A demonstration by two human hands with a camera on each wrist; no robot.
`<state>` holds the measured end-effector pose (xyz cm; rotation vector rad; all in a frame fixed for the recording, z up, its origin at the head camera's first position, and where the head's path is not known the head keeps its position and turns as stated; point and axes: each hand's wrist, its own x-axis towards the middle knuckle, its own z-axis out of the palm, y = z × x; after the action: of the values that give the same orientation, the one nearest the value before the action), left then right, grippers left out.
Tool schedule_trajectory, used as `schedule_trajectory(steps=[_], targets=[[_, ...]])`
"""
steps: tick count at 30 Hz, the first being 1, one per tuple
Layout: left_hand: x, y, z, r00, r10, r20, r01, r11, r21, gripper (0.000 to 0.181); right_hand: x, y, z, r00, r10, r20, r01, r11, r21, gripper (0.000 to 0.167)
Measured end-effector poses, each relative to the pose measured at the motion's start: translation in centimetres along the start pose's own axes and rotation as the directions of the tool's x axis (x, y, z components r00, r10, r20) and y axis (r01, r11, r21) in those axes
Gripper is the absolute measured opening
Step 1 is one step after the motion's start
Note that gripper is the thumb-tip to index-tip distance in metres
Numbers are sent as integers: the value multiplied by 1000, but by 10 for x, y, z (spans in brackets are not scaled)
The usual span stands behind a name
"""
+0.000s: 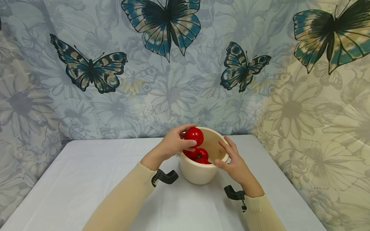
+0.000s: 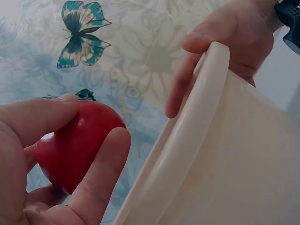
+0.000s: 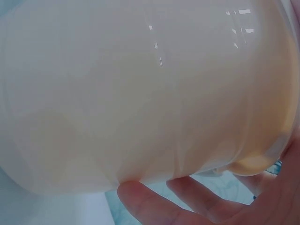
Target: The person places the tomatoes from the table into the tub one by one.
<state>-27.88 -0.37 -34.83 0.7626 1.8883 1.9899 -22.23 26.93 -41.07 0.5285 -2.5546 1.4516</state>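
Note:
A cream plastic bucket [image 1: 199, 175] stands upright on the table. Over its left side my left hand [image 1: 172, 142] holds a shiny red tomato [image 1: 194, 136] at rim height. The left wrist view shows the thumb and fingers spread around this tomato [image 2: 77, 147]. Inside the bucket lie more red tomatoes [image 1: 202, 154], one with a green stem star; the front wall partly hides them. My right hand [image 1: 235, 165] holds the bucket's right rim, with its thumb toward the front. In the right wrist view, its fingers [image 3: 150, 204] touch the bucket's outer wall [image 3: 131, 103].
A white cloth covers the table [image 1: 101, 173], whose back edge meets a hanging cloth [image 1: 173, 93] printed with flowers and butterflies. Each wrist wears a black strap-on mount [image 1: 166, 177]. The bucket stands near the table's back edge.

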Motion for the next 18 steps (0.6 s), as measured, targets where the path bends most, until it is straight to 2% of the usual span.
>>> schedule_trajectory(steps=[7,18], targets=[[10,-2,8,1000,-26,-9,27,1000,12,62,0,2,0,1000,5,-1,-5,1000,-12,79],[15,0,16,998,-63,-8,63,996,65,61,0,1,0,1000,22,-5,-22,999,-28,80]])
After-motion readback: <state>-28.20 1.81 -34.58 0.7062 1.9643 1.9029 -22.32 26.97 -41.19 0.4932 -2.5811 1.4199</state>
